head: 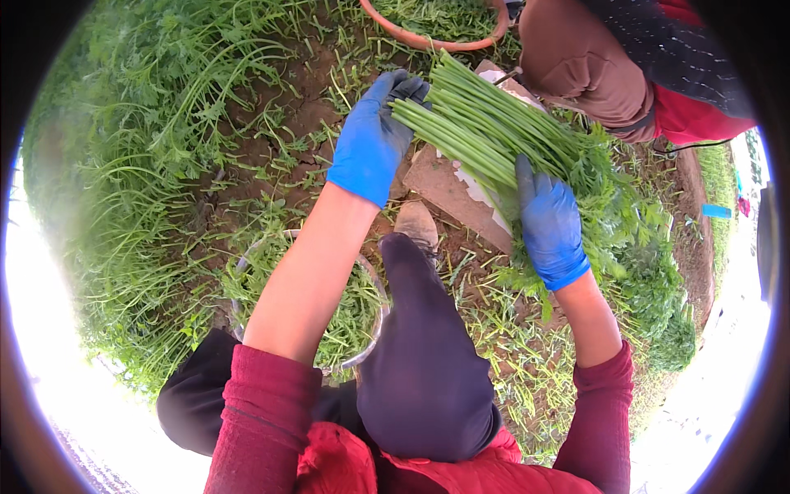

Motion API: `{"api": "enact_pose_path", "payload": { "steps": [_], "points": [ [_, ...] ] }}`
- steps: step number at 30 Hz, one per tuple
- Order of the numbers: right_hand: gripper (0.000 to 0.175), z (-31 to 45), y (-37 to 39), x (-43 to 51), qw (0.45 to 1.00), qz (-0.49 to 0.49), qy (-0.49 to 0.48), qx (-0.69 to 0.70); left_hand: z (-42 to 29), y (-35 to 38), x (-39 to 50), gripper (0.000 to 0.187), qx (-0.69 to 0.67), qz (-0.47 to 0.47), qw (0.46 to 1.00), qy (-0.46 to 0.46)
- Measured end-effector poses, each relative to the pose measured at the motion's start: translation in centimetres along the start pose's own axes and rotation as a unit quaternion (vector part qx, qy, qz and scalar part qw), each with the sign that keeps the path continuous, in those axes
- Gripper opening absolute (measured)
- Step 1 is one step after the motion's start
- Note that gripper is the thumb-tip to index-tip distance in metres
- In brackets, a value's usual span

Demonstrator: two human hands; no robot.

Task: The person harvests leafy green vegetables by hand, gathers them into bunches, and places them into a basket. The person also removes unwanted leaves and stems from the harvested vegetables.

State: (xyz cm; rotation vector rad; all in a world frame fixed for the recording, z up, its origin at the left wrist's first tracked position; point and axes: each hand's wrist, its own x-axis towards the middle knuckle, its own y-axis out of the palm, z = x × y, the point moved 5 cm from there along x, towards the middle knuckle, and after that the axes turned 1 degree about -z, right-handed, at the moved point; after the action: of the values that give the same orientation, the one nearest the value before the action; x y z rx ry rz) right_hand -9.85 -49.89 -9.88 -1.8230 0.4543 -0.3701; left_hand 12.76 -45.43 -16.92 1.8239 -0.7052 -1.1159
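Observation:
A thick bundle of leafy greens with long green stems (487,123) lies slantwise in front of me, cut ends at the upper left and feathery leaves at the right. At those cut ends, my left hand (378,136), in a blue glove with dark fingers, has its fingers curled against the stems. My right hand (550,228), gloved the same way, grips the bundle where the stems meet the leaves, its index finger stretched along them. Its thumb is hidden. Beneath the bundle is a brown board (457,197) with torn white patches.
Uncut greens (142,123) grow densely on the left. A bucket (373,333) of greens stands by my legs, and an orange-rimmed tub (426,42) of greens at the top. Another person's bent leg (583,68) is close by at the upper right. More bunches (654,302) lie at the right.

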Motion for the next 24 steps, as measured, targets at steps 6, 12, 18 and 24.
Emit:
{"api": "enact_pose_path", "payload": {
  "steps": [6, 12, 18, 24],
  "points": [
    [0.066, 0.6, 2.0, -2.4, 1.0, 0.013, -0.014, 0.001, -4.3, -1.7, -2.7, 0.031, 0.209, -0.021, 0.961, 0.182],
    [0.066, 0.7, 3.3, -3.0, 0.999, 0.017, -0.029, 0.016, -0.7, 2.5, -6.4, 0.045, 0.732, 0.19, 0.516, 0.402],
    [0.064, 0.6, 2.5, -3.8, 0.989, 0.078, 0.022, 0.124, 2.2, 1.8, -6.2, 0.048, 0.864, 0.201, 0.284, 0.363],
    [0.065, 2.6, -2.8, -5.1, 0.997, -0.05, -0.044, 0.028, -3.6, 2.1, -11.3, 0.046, 0.887, 0.158, 0.268, 0.342]
  ]
}}
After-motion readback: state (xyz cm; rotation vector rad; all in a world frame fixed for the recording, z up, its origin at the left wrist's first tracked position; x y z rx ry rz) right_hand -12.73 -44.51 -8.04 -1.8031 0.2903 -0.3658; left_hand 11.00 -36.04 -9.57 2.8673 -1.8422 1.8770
